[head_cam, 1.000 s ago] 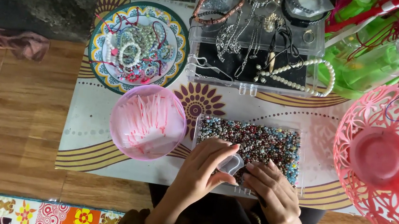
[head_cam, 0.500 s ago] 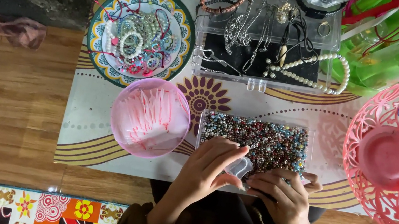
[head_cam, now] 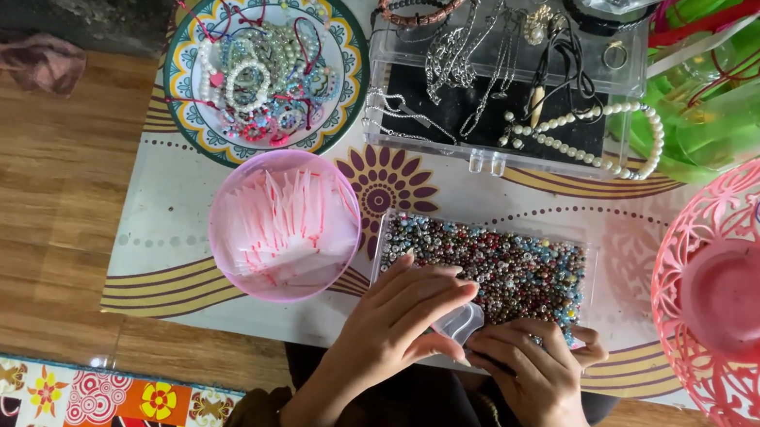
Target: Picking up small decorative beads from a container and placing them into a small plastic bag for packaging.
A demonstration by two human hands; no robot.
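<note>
You hold a small clear plastic piece point(head_cam: 461, 321) between your 2 hands, at the near edge of the clear rectangular box of mixed coloured beads point(head_cam: 490, 267). Your left hand point(head_cam: 401, 316) lies over the box's near left corner, its fingers point(head_cam: 428, 293) curled closed around the left side of the clear piece. Your right hand point(head_cam: 531, 366) meets it from the right, fingers bent and pinched against the piece's lower edge; whether they also hold a bead or thread you cannot tell, as the spot is too small.

The bead box sits on the patterned bench point(head_cam: 161, 243), near its front edge. Just beside the box on the left stands a round pink plastic bowl point(head_cam: 229, 243) holding pale pink strands. Behind that bowl is a round plate with a yellow and green rim point(head_cam: 180, 109), heaped with bracelets and red cords. Behind the bead box stands a clear plastic organiser point(head_cam: 494, 165) with chains, a brown bracelet and a string of white pearls point(head_cam: 595, 139) draped over its edge. On the right a pink openwork basket point(head_cam: 748, 389) overhangs the bench, with green plastic pieces point(head_cam: 736, 114) behind it.
</note>
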